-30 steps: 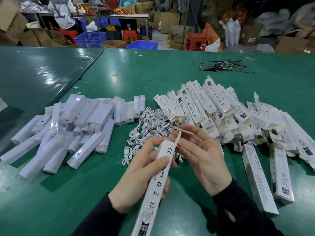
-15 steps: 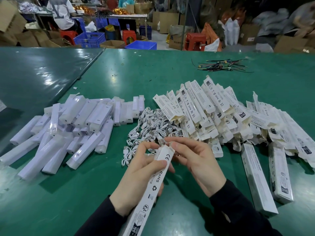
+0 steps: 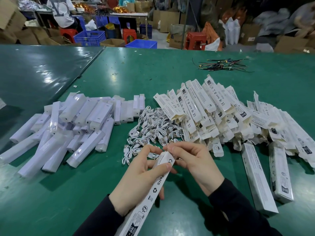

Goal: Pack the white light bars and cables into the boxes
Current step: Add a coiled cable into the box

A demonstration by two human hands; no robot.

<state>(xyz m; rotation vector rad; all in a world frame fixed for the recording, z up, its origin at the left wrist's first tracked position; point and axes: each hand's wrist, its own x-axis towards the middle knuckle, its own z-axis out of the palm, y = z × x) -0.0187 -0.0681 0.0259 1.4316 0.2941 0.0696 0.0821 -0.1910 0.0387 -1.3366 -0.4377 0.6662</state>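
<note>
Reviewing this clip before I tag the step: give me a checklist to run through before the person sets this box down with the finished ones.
1. Left hand grips the box: ok.
2. Right hand fingers at the box's top end: ok.
3. Top flap fully tucked shut: cannot tell, fingers cover it.
4. Light bar and cable inside: cannot tell, the box hides its contents.
5. Bare table beside the two closed boxes on the right: ok.
6. Light bars and cables left within view for the next box: ok.
</note>
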